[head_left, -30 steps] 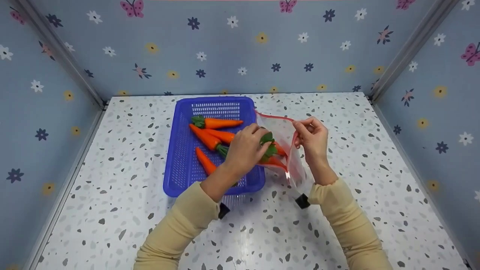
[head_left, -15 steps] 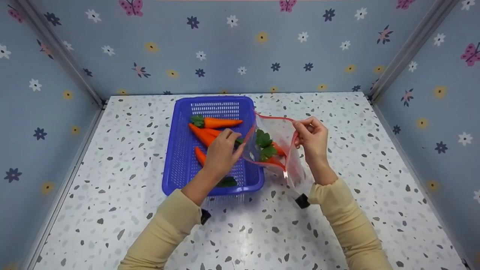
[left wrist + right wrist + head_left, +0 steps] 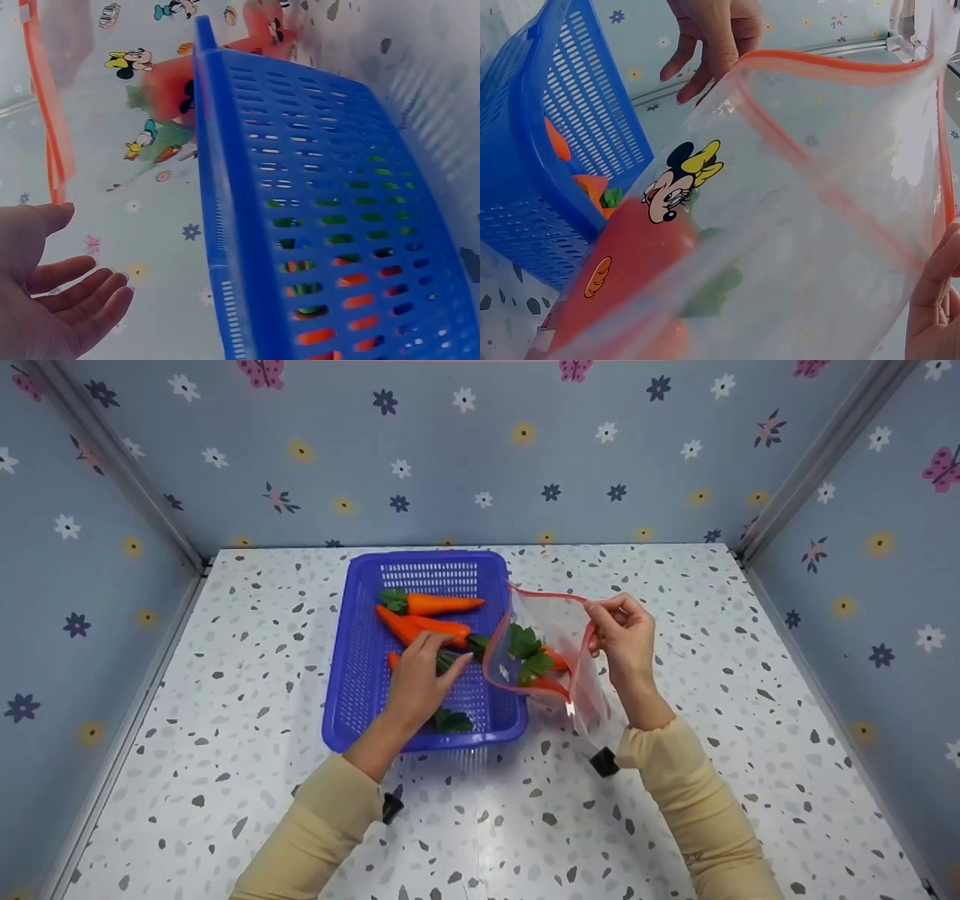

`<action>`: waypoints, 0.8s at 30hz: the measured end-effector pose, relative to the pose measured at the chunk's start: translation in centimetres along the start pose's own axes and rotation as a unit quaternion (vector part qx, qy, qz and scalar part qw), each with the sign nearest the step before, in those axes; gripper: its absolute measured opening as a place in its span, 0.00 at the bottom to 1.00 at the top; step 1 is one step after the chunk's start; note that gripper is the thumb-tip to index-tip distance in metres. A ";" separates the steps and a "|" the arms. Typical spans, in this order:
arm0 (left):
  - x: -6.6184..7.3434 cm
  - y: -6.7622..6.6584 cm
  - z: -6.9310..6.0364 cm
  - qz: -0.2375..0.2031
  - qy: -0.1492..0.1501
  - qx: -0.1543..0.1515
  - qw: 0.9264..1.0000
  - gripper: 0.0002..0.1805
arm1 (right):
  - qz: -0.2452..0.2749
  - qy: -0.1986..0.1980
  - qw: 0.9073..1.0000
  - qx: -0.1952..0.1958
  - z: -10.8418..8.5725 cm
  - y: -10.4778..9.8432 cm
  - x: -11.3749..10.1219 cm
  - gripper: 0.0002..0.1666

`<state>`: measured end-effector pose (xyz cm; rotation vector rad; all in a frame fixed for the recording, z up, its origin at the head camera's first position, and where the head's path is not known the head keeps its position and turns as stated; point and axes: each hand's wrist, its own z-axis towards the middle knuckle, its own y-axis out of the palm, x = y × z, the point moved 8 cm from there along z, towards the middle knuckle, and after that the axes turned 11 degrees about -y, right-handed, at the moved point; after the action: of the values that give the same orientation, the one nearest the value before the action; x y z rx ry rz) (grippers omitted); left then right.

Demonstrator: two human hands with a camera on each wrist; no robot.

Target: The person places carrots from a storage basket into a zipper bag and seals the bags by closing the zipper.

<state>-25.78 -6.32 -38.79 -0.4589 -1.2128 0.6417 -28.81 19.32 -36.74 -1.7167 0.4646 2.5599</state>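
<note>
My left hand is over the blue plastic basket, fingers loosely spread with nothing between them. In the left wrist view this hand hangs above the basket's rim level. Several orange carrots with green tops lie in the basket, among them a far carrot and a middle carrot; my left hand partly hides others. My right hand pinches the red-edged mouth of a clear zip bag, which stands open beside the basket. Inside the bag are carrots with leafy tops.
The speckled white table carries the basket and bag. Flower-patterned panels stand at the back and both sides. The bag's near-left edge overlaps the basket's right rim.
My left hand has drawn back from the bag's mouth, leftward and nearer, over the basket. The leafy tops in the bag are uncovered. The right hand keeps its grip on the bag.
</note>
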 end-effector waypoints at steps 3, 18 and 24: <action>-1.2 0.2 -0.1 0.006 -0.030 -0.001 1.000 0.17 | 0.002 -0.003 1.000 0.000 0.0 0.0 0.0 0.05; -8.2 2.1 -0.5 0.068 -0.225 -0.073 0.969 0.31 | 0.011 -0.004 1.000 -0.002 -0.1 0.0 -0.1 0.03; -9.9 2.7 -0.4 0.075 -0.272 -0.097 0.955 0.37 | 0.024 -0.002 1.000 0.000 -0.1 0.0 0.0 0.05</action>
<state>-28.09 -10.99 -47.64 -0.5631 -1.7871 0.8124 -28.69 19.26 -36.77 -1.7215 0.5105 2.5947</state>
